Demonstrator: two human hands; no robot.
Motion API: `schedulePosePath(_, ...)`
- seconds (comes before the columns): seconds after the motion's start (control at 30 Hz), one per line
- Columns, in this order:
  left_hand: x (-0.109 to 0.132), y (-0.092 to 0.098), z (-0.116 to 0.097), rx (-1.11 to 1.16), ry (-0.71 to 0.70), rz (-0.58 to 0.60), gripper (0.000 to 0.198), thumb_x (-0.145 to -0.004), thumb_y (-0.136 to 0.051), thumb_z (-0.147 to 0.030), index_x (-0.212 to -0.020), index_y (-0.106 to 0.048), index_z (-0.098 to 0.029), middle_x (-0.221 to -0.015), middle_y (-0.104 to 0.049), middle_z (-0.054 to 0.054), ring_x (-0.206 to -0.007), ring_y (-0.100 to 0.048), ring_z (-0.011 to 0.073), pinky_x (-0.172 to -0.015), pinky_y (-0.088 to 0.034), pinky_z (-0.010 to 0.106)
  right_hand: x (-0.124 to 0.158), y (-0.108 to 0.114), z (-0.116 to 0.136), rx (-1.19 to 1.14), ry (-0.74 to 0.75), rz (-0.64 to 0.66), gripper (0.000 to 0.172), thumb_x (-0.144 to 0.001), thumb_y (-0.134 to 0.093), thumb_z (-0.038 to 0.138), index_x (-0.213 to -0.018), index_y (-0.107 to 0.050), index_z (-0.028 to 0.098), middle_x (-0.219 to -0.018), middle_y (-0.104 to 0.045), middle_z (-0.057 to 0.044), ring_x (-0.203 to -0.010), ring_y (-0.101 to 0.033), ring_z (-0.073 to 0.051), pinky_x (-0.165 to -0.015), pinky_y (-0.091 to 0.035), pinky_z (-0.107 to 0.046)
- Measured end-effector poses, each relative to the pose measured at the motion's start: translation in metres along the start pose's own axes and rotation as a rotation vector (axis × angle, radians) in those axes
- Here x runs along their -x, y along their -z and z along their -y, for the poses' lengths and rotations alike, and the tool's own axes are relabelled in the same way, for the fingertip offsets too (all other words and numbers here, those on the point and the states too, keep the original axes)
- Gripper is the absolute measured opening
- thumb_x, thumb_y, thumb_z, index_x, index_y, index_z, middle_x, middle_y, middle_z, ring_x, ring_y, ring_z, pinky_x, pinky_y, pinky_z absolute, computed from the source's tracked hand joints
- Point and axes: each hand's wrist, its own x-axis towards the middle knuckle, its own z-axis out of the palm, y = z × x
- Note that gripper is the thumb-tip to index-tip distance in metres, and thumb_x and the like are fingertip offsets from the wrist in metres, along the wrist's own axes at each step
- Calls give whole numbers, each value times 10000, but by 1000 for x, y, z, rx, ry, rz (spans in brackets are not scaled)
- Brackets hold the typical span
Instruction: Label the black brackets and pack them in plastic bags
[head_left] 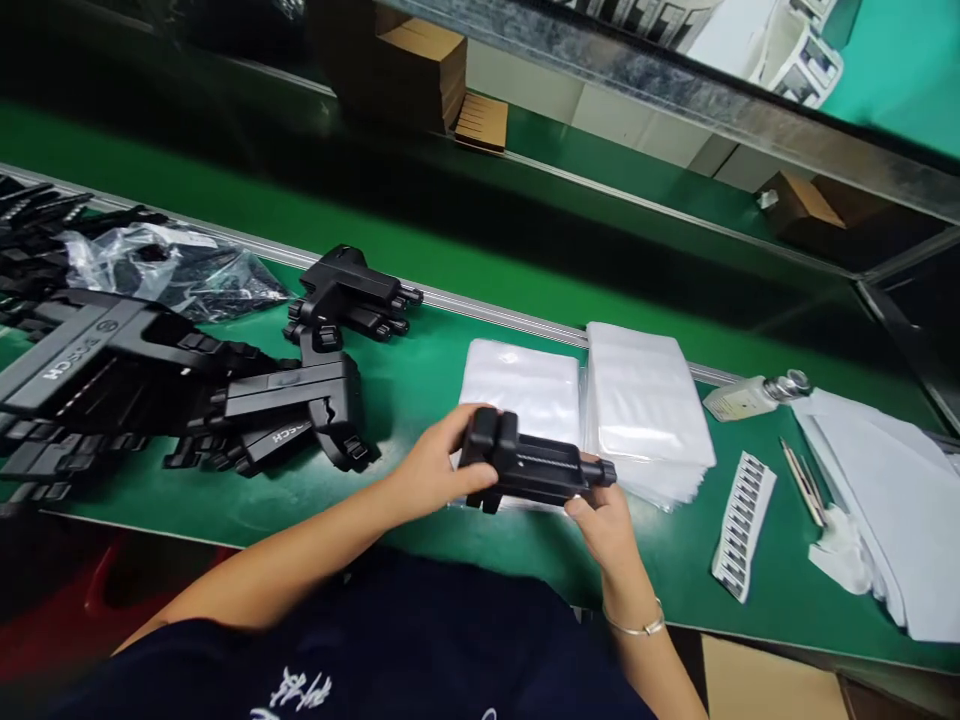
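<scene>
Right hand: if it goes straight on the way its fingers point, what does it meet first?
The right hand points away from the body, and its fingers touch the black part, which the left hand holds too. Beyond that, probably the bag stack, though depth is unclear.

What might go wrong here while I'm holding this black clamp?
The black clamp, gripped only at its ends by the left hand and right hand, may slip onto the clear bags. The small bottle lies on its side beside the white sheets and might leak onto them.
</scene>
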Motion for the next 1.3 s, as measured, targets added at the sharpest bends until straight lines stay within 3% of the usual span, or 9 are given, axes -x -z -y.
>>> schedulePosePath(0.13, -6, 1, 11, 281, 146, -128, 597, -691, -726, -620, -1067, -645, -163, -986, -690, 89, -915, -641, 267, -767, -516, 327, -5, 11, 22, 359, 288, -108, 405, -946, -457, 527, -1197, -543, 221, -1049, -647, -122, -972, -634, -259, -837, -528, -415)
schedulePosePath(0.23, -5, 1, 11, 291, 191, -98, 610, -675, -746, -618, -1067, -642, -162, -976, -684, 89, -903, -632, 260, -754, -505, 320, -12, 16, 29, 504, 472, 27, 275, -960, -445, 435, -1073, -577, 222, -880, -638, -87, -785, -600, -230, -697, -510, -383)
schedulePosePath(0.3, -1, 3, 11, 248, 172, -87, 614, -690, -724, -633, -1077, -633, -164, -966, -681, 88, -881, -633, 253, -735, -502, 316, -15, 14, 30, 410, 405, 71, 259, -957, -441, 428, -1043, -576, 225, -838, -615, -62, -733, -570, -206, -664, -488, -357)
schedulePosePath(0.5, 9, 13, 7, -196, -14, -91, 623, -555, -845, -508, -1065, -635, -217, -1012, -694, 61, -918, -642, 271, -807, -496, 340, -21, 2, 27, -293, -379, 156, 338, -923, -433, 547, -871, -529, 227, -536, -285, 80, -454, -313, -115, -434, -325, -237)
schedulePosePath(0.6, 7, 13, 7, -182, -15, -116, 572, -646, -785, -526, -1090, -616, -206, -1003, -693, 65, -915, -646, 262, -796, -498, 332, -19, 2, 24, -200, -261, 93, 373, -929, -420, 558, -1027, -550, 222, -564, -420, 54, -517, -434, -142, -516, -408, -271)
schedulePosePath(0.73, 5, 11, 10, -43, 21, -81, 558, -769, -659, -591, -1131, -589, -173, -1022, -680, 90, -941, -646, 261, -789, -502, 330, -11, 9, 23, 158, 21, 3, 351, -884, -562, 488, -1117, -565, 226, -879, -619, -44, -797, -596, -203, -740, -470, -343)
schedulePosePath(0.93, 14, 14, 9, -375, -125, -77, 591, -646, -779, -503, -1117, -579, -208, -1066, -691, 72, -967, -657, 277, -840, -504, 366, -17, 9, 19, -129, -212, 81, 384, -914, -485, 578, -882, -586, 209, -597, -490, 31, -611, -540, -155, -617, -451, -293)
schedulePosePath(1.07, 13, 11, 7, -374, -102, -71, 534, -679, -746, -485, -1102, -581, -205, -981, -700, 52, -882, -670, 253, -764, -524, 344, -21, 4, 12, -312, -358, 115, 433, -859, -540, 630, -773, -557, 205, -485, -424, 65, -490, -453, -123, -583, -450, -291)
schedulePosePath(1.3, 5, 9, 11, -45, -3, -107, 563, -745, -688, -579, -1119, -574, -174, -1003, -694, 85, -912, -669, 256, -767, -526, 342, -8, 9, 10, 21, -63, 47, 293, -892, -595, 456, -1093, -575, 244, -870, -623, -14, -798, -586, -174, -715, -456, -301)
